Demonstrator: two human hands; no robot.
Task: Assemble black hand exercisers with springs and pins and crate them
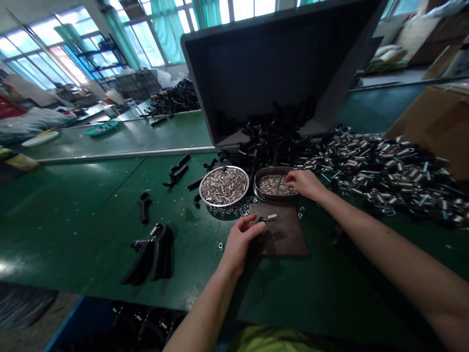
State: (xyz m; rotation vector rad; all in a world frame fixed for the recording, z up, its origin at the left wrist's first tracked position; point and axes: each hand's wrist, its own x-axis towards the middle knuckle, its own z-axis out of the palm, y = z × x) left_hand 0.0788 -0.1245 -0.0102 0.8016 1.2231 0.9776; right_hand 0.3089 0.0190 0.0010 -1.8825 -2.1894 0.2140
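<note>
My left hand (240, 239) is closed on a small black piece with a silver, ridged, spring-like end (271, 217), just above a brown square plate (286, 239). My right hand (302, 182) pinches its fingers together at the right side of an oval metal tin (273, 197) full of tiny metal parts; whether something sits between the fingertips is hidden. Left of the tin stands a round dish (224, 188) heaped with small silver pins. Loose nuts (234, 211) lie along the front of both containers.
A large grey bin (286, 73) lies tipped behind, black parts (271, 142) spilling from it. To the right spreads a pile of metal-and-black pieces (388, 171) near a cardboard box (436, 122). Black clamp-like handles (152, 254) rest at left; a blue crate (76, 322) stands below the edge.
</note>
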